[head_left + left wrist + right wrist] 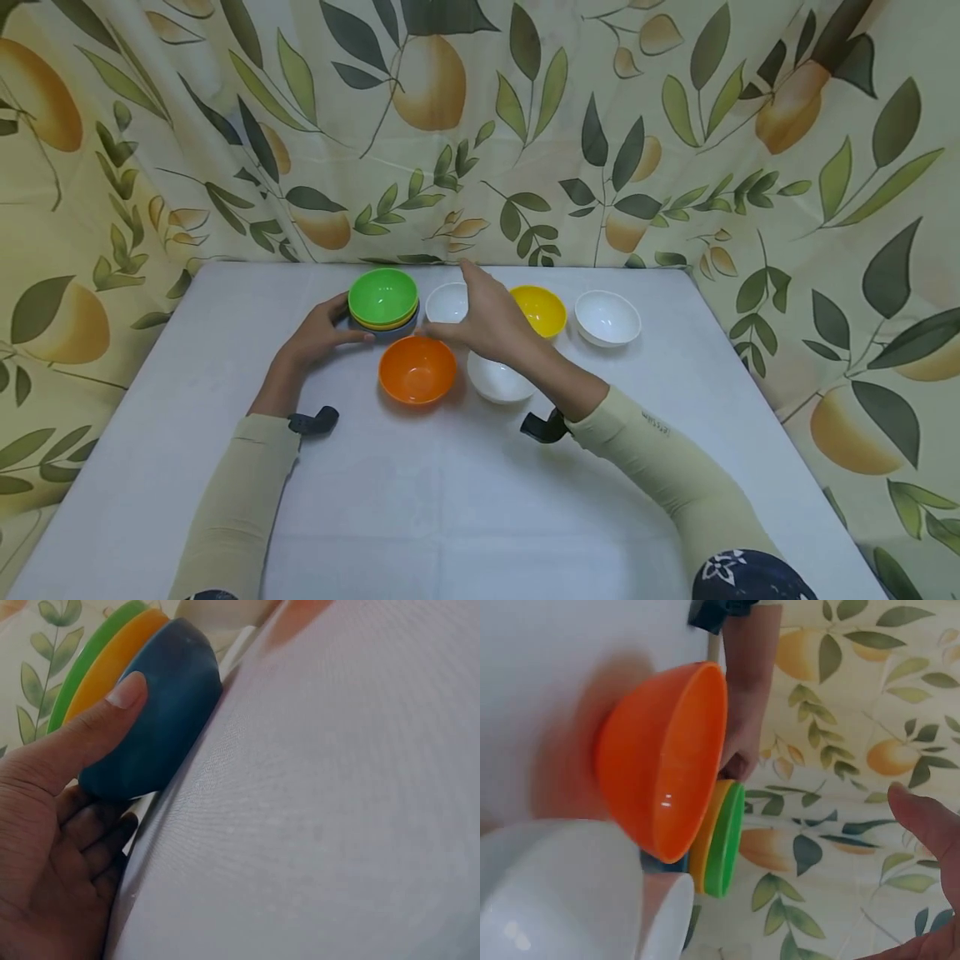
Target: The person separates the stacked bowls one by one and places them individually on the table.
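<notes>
A green bowl sits in a yellow bowl, and both are stacked in a blue bowl at the back of the table. My left hand grips this stack from its left side, thumb against the blue bowl and the other fingers behind it. Thumb and fingers spread apart, my right hand hovers over the middle of the bowls and holds nothing. It partly covers a white bowl right of the stack and overlaps another white bowl nearer the front. An orange bowl stands just in front of the stack.
Behind the right wrist stands a separate yellow bowl, with a third white bowl to its right. All rest on a white-covered table. A fruit-patterned curtain hangs along the back and sides.
</notes>
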A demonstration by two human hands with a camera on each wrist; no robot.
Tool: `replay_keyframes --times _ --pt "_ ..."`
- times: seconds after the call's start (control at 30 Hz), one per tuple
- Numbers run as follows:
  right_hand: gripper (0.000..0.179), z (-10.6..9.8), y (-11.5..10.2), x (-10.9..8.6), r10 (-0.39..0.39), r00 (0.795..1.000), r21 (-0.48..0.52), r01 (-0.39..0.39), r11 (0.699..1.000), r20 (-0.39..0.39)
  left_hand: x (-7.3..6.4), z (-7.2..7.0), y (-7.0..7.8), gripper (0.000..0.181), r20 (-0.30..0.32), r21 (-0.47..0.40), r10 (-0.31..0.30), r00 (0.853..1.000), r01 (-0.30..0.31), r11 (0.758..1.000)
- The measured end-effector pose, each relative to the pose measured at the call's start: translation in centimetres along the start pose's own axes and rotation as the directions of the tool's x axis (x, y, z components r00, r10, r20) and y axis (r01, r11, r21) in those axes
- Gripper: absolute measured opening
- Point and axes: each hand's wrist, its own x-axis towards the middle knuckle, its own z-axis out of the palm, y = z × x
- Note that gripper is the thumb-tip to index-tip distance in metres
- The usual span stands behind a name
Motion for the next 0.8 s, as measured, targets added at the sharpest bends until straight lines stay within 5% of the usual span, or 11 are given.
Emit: replay_keyframes --times 0.8 --pt "0.118 3.2 -3.4 7.1 0.002 0.999 -0.14 0.004 0.99 0.041 0.0 -0.2 -0.2 0.101 -0.009 -0.008 0.005 1.0 -0.005 1.0"
